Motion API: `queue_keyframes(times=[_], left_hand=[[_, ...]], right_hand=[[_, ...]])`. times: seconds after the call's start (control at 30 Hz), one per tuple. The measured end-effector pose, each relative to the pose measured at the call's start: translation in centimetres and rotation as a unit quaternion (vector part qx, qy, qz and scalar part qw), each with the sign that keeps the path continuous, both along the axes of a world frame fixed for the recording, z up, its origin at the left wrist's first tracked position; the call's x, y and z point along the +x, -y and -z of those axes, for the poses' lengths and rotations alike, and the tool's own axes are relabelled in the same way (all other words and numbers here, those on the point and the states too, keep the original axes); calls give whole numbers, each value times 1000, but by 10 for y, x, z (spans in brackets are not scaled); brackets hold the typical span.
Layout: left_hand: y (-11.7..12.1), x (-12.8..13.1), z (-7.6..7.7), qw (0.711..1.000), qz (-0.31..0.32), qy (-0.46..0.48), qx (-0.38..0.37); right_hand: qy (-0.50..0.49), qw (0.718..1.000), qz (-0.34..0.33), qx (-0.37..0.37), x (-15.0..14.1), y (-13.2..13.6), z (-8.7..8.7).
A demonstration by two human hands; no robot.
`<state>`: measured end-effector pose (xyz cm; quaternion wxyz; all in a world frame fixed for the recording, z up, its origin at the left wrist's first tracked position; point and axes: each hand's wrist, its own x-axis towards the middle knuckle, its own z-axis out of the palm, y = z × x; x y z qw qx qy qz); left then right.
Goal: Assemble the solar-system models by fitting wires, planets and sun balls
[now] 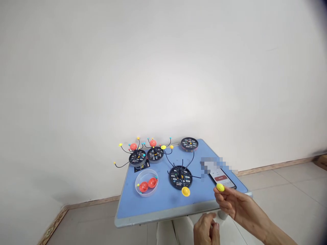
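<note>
My right hand (235,206) is raised over the table's front right corner, its fingertips closed on a small yellow ball (220,187). Lower down, in front of the table edge, my left hand (206,228) has curled fingers; whatever may be inside them is hidden. Nearest on the table is a round black base (176,182) with several bent black arms, part of a planet model. A yellow-orange ringed planet (186,191) sits at its front. Further left, a clear round tub (138,177) holds two red half-shells (143,186) and a few small coloured balls.
Two planet models with red centres, one left (133,147) and one beside it (153,143), stand at the back left. Another round base (189,143) lies at the back right. A phone (226,180) rests near my right hand on the blue table (160,206), against a white wall.
</note>
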<state>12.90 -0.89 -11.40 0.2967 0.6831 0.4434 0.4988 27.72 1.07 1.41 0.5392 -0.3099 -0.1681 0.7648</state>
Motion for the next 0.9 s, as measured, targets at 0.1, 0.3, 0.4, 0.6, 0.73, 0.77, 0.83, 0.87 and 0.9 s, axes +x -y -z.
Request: queue_keyframes(times=[0.1, 0.3, 0.4, 0.6, 0.73, 0.77, 0.83, 0.87, 0.9], left_hand=[[-10, 9, -10, 997, 3, 45, -70], [-42, 29, -37, 969, 29, 168, -180], [-58, 39, -44, 962, 17, 193, -191], [-76, 46, -45, 961, 32, 189, -198], [-83, 50, -46, 964, 19, 163, -209], [-85, 51, -46, 964, 15, 158, -213], [-89, 53, -46, 965, 7, 152, -214], [-91, 54, -46, 966, 3, 150, -212], [-92, 55, -45, 967, -2, 148, -208]], right_hand=[[21, 999, 27, 0, 7, -2, 9], [104, 992, 65, 13, 21, -14, 23], [112, 992, 61, 16, 22, -21, 28], [150, 987, 51, 26, 25, -37, 32], [179, 982, 48, 38, 29, -47, 30], [181, 982, 45, 37, 30, -50, 29], [188, 981, 39, 35, 33, -55, 28], [193, 980, 35, 35, 34, -58, 28], [199, 979, 31, 36, 35, -61, 28]])
